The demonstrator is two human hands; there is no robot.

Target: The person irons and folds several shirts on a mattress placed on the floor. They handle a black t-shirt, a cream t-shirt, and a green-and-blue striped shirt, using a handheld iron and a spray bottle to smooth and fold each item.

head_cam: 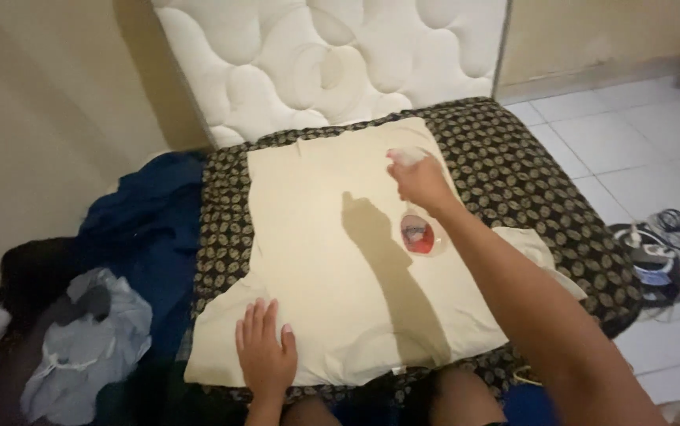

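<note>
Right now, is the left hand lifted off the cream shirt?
No, the left hand lies flat, palm down, on the lower part of the cream shirt spread over the patterned cloth.

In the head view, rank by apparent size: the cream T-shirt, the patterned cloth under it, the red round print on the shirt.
1. Dark patterned cloth, showing on every side of the shirt.
2. Cream T-shirt, spread flat.
3. Red round print, smallest by far, beside the right forearm.
</note>
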